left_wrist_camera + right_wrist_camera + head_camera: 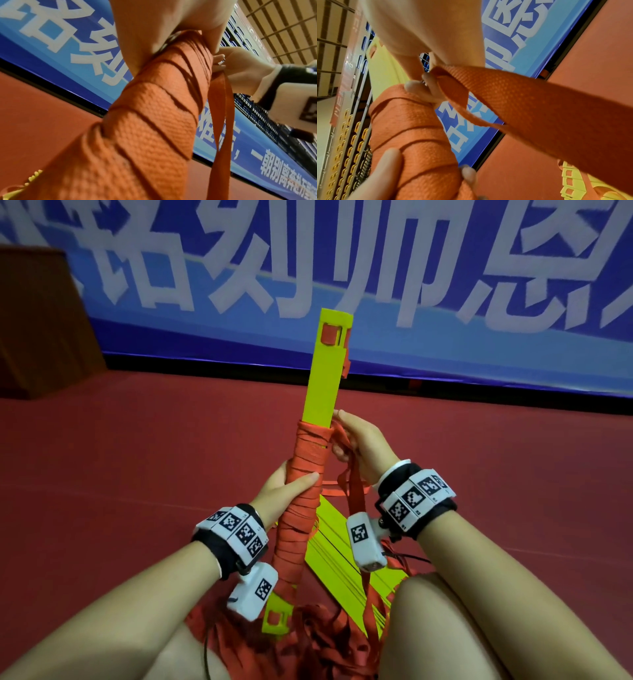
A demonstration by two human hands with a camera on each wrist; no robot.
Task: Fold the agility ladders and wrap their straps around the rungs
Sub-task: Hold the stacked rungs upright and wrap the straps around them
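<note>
Floor: red mat (pixel 137 457), blue banner (pixel 445 285) behind.
Left hand (pixel 284 491): grips strap-wrapped rungs (pixel 305 474).
Right hand (pixel 359 440): pinches loose strap (pixel 356 484).

Both hands raised: left hand (pixel 281 491) curled in a grip, right hand (pixel 359 443) pinching.

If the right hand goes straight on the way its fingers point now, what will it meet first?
Most likely the bare yellow rungs: the right hand, holding the loose strap, points at them just above the wrapped strap. Depth is unclear.
</note>
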